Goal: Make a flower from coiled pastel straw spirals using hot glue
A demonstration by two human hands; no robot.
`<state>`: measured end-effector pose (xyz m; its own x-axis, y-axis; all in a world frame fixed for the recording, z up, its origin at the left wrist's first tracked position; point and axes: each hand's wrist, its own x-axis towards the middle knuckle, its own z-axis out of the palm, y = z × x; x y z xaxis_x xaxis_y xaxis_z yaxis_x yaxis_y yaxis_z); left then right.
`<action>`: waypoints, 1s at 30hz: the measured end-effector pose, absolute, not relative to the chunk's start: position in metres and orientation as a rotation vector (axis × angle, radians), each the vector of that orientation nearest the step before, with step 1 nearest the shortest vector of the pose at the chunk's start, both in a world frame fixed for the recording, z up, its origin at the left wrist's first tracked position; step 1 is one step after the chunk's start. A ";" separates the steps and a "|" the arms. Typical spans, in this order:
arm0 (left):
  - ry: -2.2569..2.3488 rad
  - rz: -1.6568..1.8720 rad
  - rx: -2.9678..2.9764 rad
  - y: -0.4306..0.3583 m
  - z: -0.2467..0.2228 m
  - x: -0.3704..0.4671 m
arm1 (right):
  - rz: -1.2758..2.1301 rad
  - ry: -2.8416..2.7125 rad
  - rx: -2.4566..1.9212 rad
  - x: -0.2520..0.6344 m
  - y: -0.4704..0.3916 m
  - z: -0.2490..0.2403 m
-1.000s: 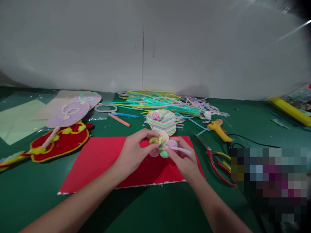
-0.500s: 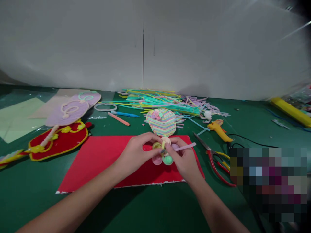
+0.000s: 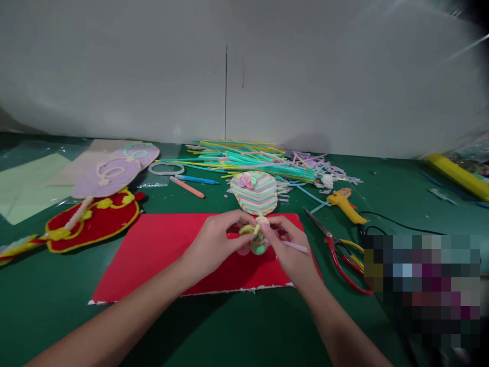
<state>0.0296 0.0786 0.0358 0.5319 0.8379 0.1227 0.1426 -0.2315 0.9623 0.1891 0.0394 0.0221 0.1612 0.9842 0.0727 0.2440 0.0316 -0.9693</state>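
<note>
The flower (image 3: 259, 248) sits between both hands' grips, left (image 3: 247, 230) and right (image 3: 271, 232), pinched tight; fingers hide its middle.

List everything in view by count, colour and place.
Wall: 1, grey, back
Table: 1, green, throughout
Board: 1, red, centre
Flower piece: 1, multicoloured, above the board
Loose strip: 1, lilac, right of centre
Striped piece: 1, pastel, beyond the board
Strips: uncountable, mixed colours, by the wall
Pens: 2, blue and pink, beyond the board
Ring: 1, grey, by the pens
Ovals: 2, lilac, left
Trimmed piece: 1, red and yellow, left
Sheets: 2, green and beige, far left
Glue gun: 1, yellow, right
Scissors: 1, red-handled, right
Long block: 1, yellow, far right
Blurred patch: unclear, lower right
Left hand, right hand: 2, bare, above the board
</note>
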 end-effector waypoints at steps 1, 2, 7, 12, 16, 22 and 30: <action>0.829 0.810 1.698 0.079 0.036 0.029 | 0.916 -1.271 -1.413 0.189 0.040 0.022; 0.824 0.809 1.688 0.079 0.036 0.029 | 0.907 -1.264 -1.405 0.189 0.039 0.021; 0.818 0.831 1.609 0.078 0.034 0.031 | 0.870 -1.219 -1.371 0.186 0.038 0.020; 0.849 0.842 1.519 0.077 0.035 0.033 | 0.917 -1.163 -1.386 0.186 0.040 0.022; 0.939 0.930 1.535 0.081 0.035 0.033 | 0.975 -1.098 -1.340 0.186 0.042 0.021; 0.981 1.028 1.415 0.081 0.029 0.036 | 1.063 -1.024 -1.281 0.184 0.046 0.014; 0.984 0.924 1.269 0.075 0.026 0.040 | 1.076 -1.124 -1.336 0.189 0.046 0.011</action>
<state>0.0401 0.0748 0.0264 0.3218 0.9439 -0.0735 -0.0144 0.0825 0.9965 0.1887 0.0461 0.0110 0.1589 0.9872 -0.0132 0.0566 -0.0225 -0.9981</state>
